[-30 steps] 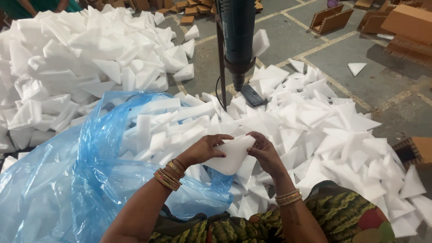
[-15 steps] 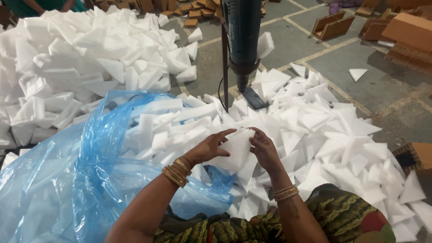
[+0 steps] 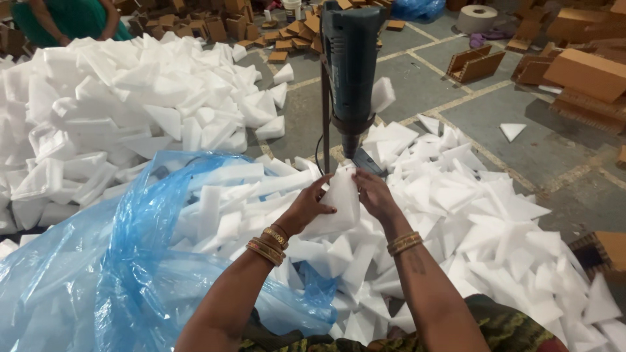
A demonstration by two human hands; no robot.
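Both hands, left hand (image 3: 305, 210) and right hand (image 3: 373, 195), have their fingers closed around one foam piece (image 3: 339, 199), just under the drill (image 3: 350, 65).

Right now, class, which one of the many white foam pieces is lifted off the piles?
The white foam piece gripped between both hands, left hand and right hand, just under the mounted blue power tool; all others lie loose.

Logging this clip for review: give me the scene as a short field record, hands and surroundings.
left hand: grips white foam piece
right hand: grips the same piece
tool: mounted blue power tool directly above the piece
bag: blue plastic bag, at the left, holding foam
surroundings: foam piles; cardboard pieces on floor
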